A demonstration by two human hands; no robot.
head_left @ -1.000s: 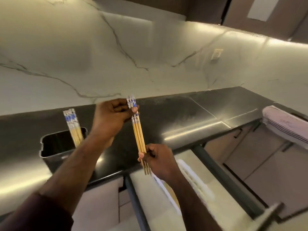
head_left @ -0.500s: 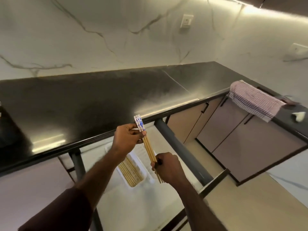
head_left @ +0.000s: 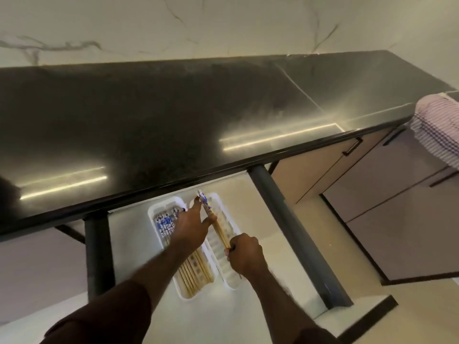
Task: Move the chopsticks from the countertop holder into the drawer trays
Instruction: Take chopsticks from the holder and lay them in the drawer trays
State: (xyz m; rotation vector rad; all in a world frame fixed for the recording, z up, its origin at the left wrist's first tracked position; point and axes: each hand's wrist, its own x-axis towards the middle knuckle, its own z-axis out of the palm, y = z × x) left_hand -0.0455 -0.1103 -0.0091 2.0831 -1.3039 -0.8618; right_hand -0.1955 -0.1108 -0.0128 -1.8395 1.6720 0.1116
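Observation:
I hold a small bundle of wooden chopsticks (head_left: pixel 211 214) with blue-and-white tops over the open drawer. My left hand (head_left: pixel 192 225) pinches the bundle near its upper part, fingers spread over the left tray. My right hand (head_left: pixel 244 253) is closed around the lower ends. The bundle lies slanted just above the right white tray (head_left: pixel 229 266), which shows a bare ribbed bottom. The left white tray (head_left: pixel 155 209) holds several chopsticks (head_left: pixel 196 271) with patterned tops. The countertop holder is out of view.
The black countertop (head_left: pixel 173 115) overhangs the drawer's back. Dark drawer side rails stand at left (head_left: pixel 98 254) and right (head_left: pixel 295 232). A striped cloth (head_left: pixel 437 130) hangs over the counter edge at right, above cabinet doors (head_left: pixel 387 209). The pale drawer floor (head_left: pixel 268 286) surrounds the trays.
Both hands have carried the bundle down from above the counter edge into the drawer, over the right tray. The view has tilted down; the holder left the view.

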